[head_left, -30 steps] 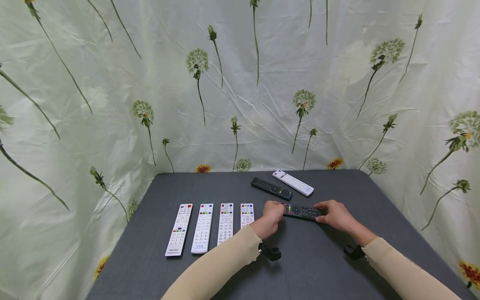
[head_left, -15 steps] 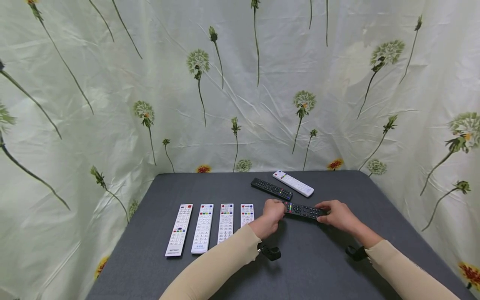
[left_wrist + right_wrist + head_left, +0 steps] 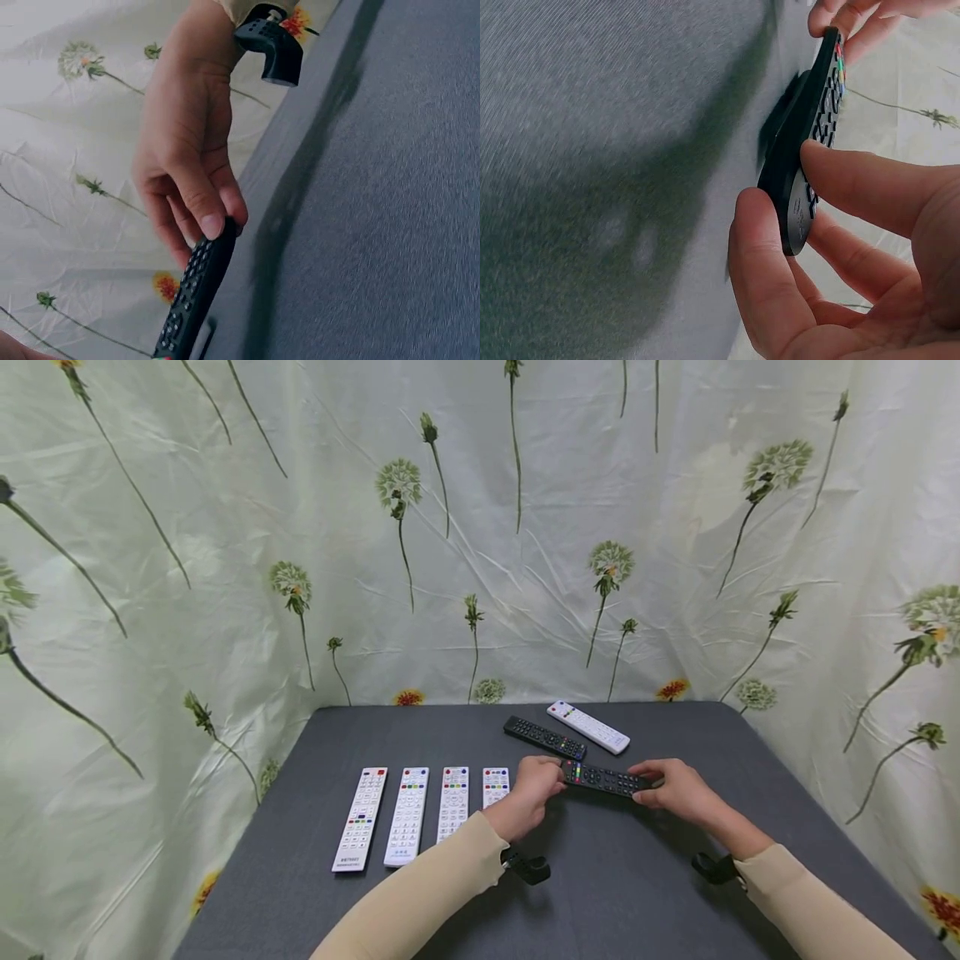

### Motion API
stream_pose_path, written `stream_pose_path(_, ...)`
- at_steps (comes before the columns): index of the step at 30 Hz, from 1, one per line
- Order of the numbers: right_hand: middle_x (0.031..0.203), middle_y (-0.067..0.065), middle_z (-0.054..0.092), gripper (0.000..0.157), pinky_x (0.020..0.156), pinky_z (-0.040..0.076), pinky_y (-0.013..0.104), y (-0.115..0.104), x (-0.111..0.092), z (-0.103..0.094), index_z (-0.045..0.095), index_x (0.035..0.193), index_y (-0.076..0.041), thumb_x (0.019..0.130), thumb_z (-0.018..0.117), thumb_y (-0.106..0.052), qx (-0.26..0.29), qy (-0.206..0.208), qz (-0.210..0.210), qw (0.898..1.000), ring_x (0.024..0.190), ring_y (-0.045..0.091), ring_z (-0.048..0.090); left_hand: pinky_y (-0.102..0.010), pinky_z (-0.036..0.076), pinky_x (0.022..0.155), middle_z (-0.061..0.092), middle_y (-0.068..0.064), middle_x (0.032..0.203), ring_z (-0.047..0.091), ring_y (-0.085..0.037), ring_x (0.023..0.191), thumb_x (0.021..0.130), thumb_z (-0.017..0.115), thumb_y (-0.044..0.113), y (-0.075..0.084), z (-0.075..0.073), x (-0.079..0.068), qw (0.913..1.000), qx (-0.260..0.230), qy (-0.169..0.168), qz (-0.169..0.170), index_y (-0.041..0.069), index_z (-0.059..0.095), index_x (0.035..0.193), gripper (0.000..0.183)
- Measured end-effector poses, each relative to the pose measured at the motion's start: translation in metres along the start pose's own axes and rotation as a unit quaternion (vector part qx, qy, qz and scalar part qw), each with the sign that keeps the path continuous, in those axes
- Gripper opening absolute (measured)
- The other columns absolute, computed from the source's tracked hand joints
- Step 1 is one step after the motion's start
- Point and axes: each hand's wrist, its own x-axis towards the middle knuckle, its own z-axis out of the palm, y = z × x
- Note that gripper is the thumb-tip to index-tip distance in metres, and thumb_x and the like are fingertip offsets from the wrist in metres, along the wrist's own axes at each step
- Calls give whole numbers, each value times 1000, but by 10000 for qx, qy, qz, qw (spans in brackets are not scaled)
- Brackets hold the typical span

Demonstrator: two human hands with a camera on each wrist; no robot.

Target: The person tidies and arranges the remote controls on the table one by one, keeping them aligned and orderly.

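Observation:
Both hands hold a black remote control between them, its row of coloured buttons toward the left. My left hand pinches the coloured-button end; its fingers show at the top of the right wrist view. At the plain end, my right hand grips with the thumb on the button face and a finger curled at the other side. The left wrist view looks across at this right hand. The remote is held over the table with its shadow beneath it. My left hand's inner side is hidden in the head view.
Several white remotes stand in a row at the left, among them the leftmost remote and its neighbour. Behind the hands lie another black remote and a white remote. A flowered curtain backs the dark table.
My left hand has shifted slightly left. The held remote's coloured end has risen a little and moved left. My right hand keeps its grip at nearly the same place.

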Motion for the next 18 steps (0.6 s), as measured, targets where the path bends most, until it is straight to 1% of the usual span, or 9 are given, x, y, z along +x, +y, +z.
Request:
stream_pose_path(2, 122, 30, 59, 48, 71, 58, 38, -2, -1, 0, 65, 128, 1, 85, 79, -13, 170, -57, -74, 9998, 100, 34, 66, -32, 56, 77, 66, -16, 109, 61, -14, 71, 77, 50, -16, 1, -5, 1, 9999, -107, 5, 74, -11, 67, 118, 45)
stream_pose_path(5, 129, 31, 55, 50, 75, 58, 40, -6, -3, 1, 63, 131, 0, 87, 78, -15, 545, -144, -2, 9984, 107, 38, 62, -39, 56, 85, 66, -17, 109, 61, -14, 73, 79, 52, -16, 4, -11, 1, 9996, -240, 26, 122, -10, 69, 115, 41)
stream_pose_path(10, 137, 32, 48, 51, 81, 58, 41, -11, -3, 4, 60, 135, -1, 90, 76, -16, 1110, -297, 28, 9934, 116, 41, 57, -44, 55, 89, 66, -16, 108, 63, -15, 74, 82, 56, -15, 6, -20, 4, 9994, -288, 62, 198, -7, 70, 115, 36)
stream_pose_path(12, 137, 32, 47, 51, 82, 58, 41, -13, -3, 5, 59, 136, 1, 91, 75, -15, 1325, -352, -37, 9906, 118, 40, 55, -45, 54, 90, 67, -15, 109, 65, -16, 76, 85, 58, -13, 7, -25, 4, 9994, -266, 48, 225, -6, 70, 116, 34)
stream_pose_path(13, 136, 30, 49, 50, 82, 58, 41, -15, -2, 6, 59, 136, 1, 90, 75, -14, 1459, -348, -10, 9887, 119, 39, 55, -46, 53, 91, 67, -16, 110, 66, -17, 78, 86, 59, -13, 8, -28, 5, 9993, -268, 31, 240, -5, 70, 117, 33)
stream_pose_path(15, 130, 27, 52, 49, 84, 58, 41, -18, -1, 8, 58, 136, 3, 91, 74, -12, 1703, -420, 10, 9845, 116, 36, 57, -47, 52, 94, 67, -15, 112, 67, -18, 82, 88, 61, -11, 9, -33, 5, 9993, -280, 20, 233, -3, 71, 117, 31)
stream_pose_path(18, 113, 20, 58, 49, 85, 57, 43, -24, 0, 11, 55, 137, 6, 93, 71, -10, 2000, -604, -20, 9779, 105, 29, 62, -49, 50, 96, 67, -17, 115, 68, -19, 86, 90, 61, -9, 12, -41, 7, 9989, -406, 2, 239, -2, 71, 118, 30)
